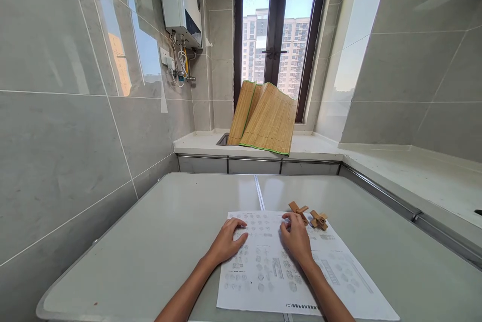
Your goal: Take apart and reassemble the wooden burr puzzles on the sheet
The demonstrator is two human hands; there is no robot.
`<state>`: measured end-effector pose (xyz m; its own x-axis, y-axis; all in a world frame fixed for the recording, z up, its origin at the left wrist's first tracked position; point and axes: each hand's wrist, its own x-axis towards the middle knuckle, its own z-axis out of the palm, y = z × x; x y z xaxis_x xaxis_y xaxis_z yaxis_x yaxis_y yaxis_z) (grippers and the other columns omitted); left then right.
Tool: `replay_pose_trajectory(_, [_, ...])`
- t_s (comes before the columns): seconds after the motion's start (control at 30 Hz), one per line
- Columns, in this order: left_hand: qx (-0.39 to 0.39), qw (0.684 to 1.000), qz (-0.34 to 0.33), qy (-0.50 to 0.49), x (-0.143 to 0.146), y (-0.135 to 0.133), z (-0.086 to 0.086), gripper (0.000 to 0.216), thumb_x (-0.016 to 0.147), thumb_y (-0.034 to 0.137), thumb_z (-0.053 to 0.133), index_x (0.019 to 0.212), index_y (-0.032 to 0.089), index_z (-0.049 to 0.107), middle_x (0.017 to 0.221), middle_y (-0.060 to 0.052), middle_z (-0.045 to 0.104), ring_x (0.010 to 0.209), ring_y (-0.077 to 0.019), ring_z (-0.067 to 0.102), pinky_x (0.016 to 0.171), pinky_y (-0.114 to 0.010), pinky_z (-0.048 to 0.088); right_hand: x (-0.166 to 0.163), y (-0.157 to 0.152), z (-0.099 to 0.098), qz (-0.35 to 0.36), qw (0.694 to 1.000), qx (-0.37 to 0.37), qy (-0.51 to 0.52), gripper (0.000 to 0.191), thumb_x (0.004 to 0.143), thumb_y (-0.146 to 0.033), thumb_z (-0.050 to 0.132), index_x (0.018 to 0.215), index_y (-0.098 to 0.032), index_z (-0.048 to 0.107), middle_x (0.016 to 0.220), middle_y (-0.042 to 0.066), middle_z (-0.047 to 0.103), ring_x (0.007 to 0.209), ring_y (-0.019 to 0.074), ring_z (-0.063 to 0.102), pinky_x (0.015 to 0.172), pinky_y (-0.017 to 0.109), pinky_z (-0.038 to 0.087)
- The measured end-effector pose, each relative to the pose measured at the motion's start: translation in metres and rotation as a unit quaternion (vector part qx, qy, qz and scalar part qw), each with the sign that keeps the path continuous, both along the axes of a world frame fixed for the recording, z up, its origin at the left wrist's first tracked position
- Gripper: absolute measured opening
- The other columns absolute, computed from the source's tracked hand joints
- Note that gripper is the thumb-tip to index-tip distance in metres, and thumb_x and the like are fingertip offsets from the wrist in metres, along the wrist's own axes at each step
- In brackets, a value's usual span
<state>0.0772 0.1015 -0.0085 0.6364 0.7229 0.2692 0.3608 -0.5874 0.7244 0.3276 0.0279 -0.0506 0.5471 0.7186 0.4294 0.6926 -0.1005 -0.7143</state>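
A large printed sheet of paper (259,296), with rows of small faint diagrams, lies flat on the table. My left hand (228,239) rests at its left edge, thumb and fingers apart, holding nothing. Over the upper middle of the sheet is my right hand (295,237), its fingers bent and the thumb apart from them, with nothing visible between. Just beyond its fingertips sits a cross-shaped group of wooden puzzle pieces (297,207); whether the fingers touch it I cannot tell. A second interlocked wooden cluster (319,220) lies to the right, at the paper's far edge.
The pale folding table (150,246) has a seam down its middle. Behind it runs a white counter (199,142) with bamboo mats (269,118) leaning near the window. A water heater (181,0) hangs on the left. Tiled walls close in both sides.
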Motion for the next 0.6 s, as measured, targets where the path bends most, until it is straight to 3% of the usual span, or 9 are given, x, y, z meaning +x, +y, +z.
replay_pose_trajectory(0.1, [0.003,1.000,0.001,0.000,0.001,0.001,-0.001,0.021,0.091,0.034,0.060,0.110,0.026,0.065,0.114,-0.005,0.067,0.111,-0.0249,0.060,0.096,-0.039,0.050,0.005,0.000,-0.003,-0.053,0.998,-0.012,0.016,0.019,0.082,-0.026,0.043,0.092,-0.022,0.059,0.099,0.008,0.061,0.077,0.0232,0.064,0.063,0.033,0.044])
replay_pose_trajectory(0.2, [0.011,1.000,0.003,0.004,0.001,0.001,-0.001,0.020,0.091,0.034,0.060,0.109,0.026,0.065,0.113,-0.004,0.067,0.110,-0.0246,0.061,0.095,-0.039,0.051,0.008,0.001,-0.004,-0.063,0.998,-0.010,0.019,0.019,0.082,-0.025,0.043,0.092,-0.022,0.058,0.097,0.009,0.063,0.082,0.0253,0.064,0.064,0.033,0.044])
replay_pose_trajectory(0.5, [0.160,0.986,-0.005,0.037,-0.005,0.003,-0.001,0.017,0.094,0.028,0.056,0.110,0.028,0.063,0.113,-0.005,0.066,0.108,-0.0251,0.060,0.094,-0.044,0.052,-0.001,0.003,0.001,0.093,0.995,-0.011,0.031,0.017,0.086,-0.032,0.046,0.086,-0.024,0.061,0.079,0.004,0.073,0.074,0.0234,0.067,0.067,0.032,0.046])
replay_pose_trajectory(0.6, [0.193,0.980,0.008,0.048,-0.008,0.008,-0.004,0.020,0.092,0.029,0.060,0.111,0.028,0.062,0.118,-0.006,0.063,0.111,-0.0264,0.059,0.095,-0.046,0.052,-0.003,0.001,0.004,0.103,0.994,-0.007,0.037,0.018,0.085,-0.033,0.047,0.085,-0.024,0.062,0.077,0.003,0.073,0.071,0.0226,0.067,0.066,0.031,0.046])
